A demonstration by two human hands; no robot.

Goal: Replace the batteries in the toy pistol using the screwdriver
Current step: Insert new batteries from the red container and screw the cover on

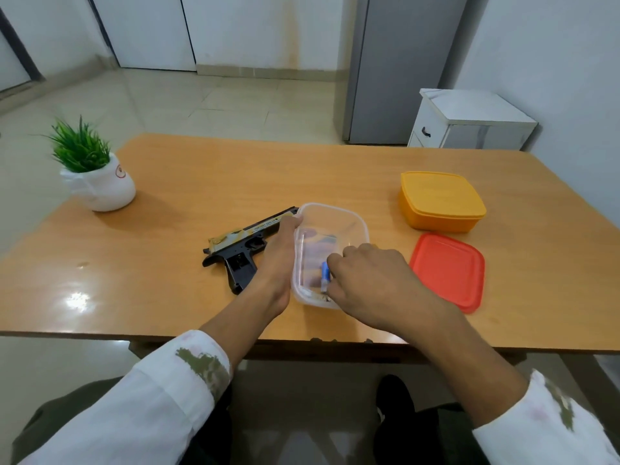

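Observation:
A black and gold toy pistol (242,245) lies on its side on the wooden table (201,182), its barrel pointing toward the far right. Right of it stands a clear plastic container (349,220) without a lid. My left hand (280,253) rests against the container's left wall, between it and the pistol. My right hand (365,280) reaches into the container's near end, and its fingers pinch a small blue object (324,272) with a pale tip. Other small items inside the container are blurred. I cannot make out a screwdriver.
A red lid (448,271) lies flat just right of the container. A closed yellow box (441,201) stands behind the lid. A potted green plant (95,176) in a white pot sits at the table's far left. A white cabinet (469,120) stands beyond the table.

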